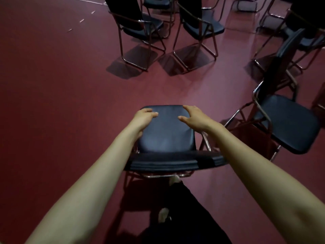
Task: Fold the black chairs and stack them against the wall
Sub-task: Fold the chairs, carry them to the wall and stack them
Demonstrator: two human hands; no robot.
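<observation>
The black chair (167,134) stands unfolded on the red floor (61,85) right before the person, backrest nearest them. Their left hand (143,118) grips the seat's front left corner, fingers curled over its edge; the right hand (193,118) is over the seat's right side, fingers spread. More chairs (140,29) stand open beyond.

The floor (52,85) is dark red and smooth. Soft light shines on it at 1 o'clock. Small pale marks (81,20) lie at 11 o'clock.
</observation>
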